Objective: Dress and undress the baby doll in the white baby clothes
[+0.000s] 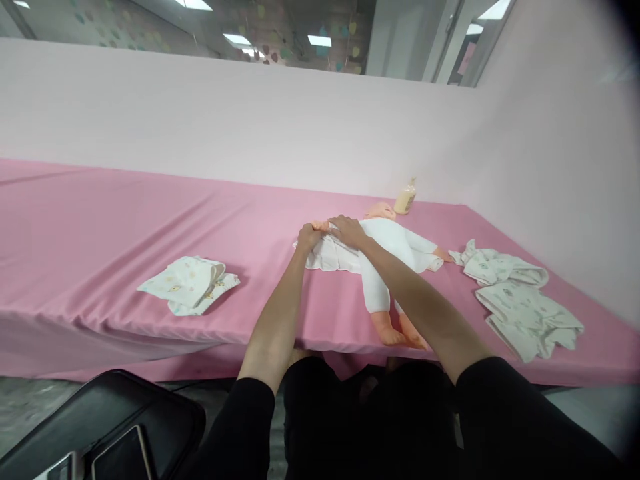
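A baby doll [387, 240] in white clothing lies on its back on the pink-covered table, its head away from me and its bare feet at the front edge. My left hand [309, 237] is closed at the end of the doll's outstretched arm, around the doll's hand [321, 225]. Bent over the same arm, my right hand [349, 231] grips the white sleeve [333, 253] near the cuff. Loose white cloth hangs below both hands. My fingertips are partly hidden. The doll's other arm points right, with its hand showing past the sleeve.
A folded printed baby cloth [193, 283] lies to the left. More printed baby garments [525, 300] lie crumpled at the right. A pump bottle [405, 197] stands by the wall behind the doll's head. A black chair [135, 413] with two phones sits at lower left.
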Demonstrator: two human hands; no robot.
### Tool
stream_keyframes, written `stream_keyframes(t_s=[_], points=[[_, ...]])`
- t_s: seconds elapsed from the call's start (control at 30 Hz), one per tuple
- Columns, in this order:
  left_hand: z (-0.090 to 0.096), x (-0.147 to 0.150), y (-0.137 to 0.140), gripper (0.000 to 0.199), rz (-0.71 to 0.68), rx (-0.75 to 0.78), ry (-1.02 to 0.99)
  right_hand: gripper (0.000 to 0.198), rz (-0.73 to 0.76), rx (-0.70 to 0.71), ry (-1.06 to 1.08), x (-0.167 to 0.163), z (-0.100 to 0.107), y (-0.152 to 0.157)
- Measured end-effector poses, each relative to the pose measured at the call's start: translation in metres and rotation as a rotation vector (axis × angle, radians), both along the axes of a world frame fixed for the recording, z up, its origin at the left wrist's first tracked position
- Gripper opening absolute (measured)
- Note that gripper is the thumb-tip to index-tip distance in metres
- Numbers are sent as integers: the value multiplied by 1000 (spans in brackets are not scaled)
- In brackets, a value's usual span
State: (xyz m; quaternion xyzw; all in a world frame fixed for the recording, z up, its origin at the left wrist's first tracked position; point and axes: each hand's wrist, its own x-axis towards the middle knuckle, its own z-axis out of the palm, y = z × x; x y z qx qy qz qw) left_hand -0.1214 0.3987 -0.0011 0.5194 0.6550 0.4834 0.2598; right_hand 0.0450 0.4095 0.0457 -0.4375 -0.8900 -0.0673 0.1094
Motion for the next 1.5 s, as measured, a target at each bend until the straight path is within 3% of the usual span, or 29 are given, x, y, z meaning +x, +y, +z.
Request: stream_keyframes(t_s=[0.3,0.47,0.5,0.6,0.67,0.83,0.97,1.17,1.37,1.5], points=[[14,-8,-18,16,126,-84,443,48,-13,31,-11,-3,-5,4],[21,-4,-25,34,389,11,664,55,-94,20,113,1,2,4],[22,-2,-24,33,369,34,680,57,-102,9,143,2,4,4],[22,6,-21,28,124,33,665,60,-110,-21,217,5,8,2],[19,9,-20,35,49,-13,700,61,-114,-30,248,6,9,2],[8,7,-17,35,71,-143,835,65,-101,-34,253,8,8,2],[7,6,-14,29,-24,-122,875,65,-85,-24,229,8,6,3],[4,13,-15,36,-56,-142,888,59,-50,-17,153,10,6,0],[1,16,-14,32,-17,-74,964,59,-61,-8,174,12,8,-1],[5,10,-16,32,95,-31,877,59,-56,-12,172,12,9,-3]])
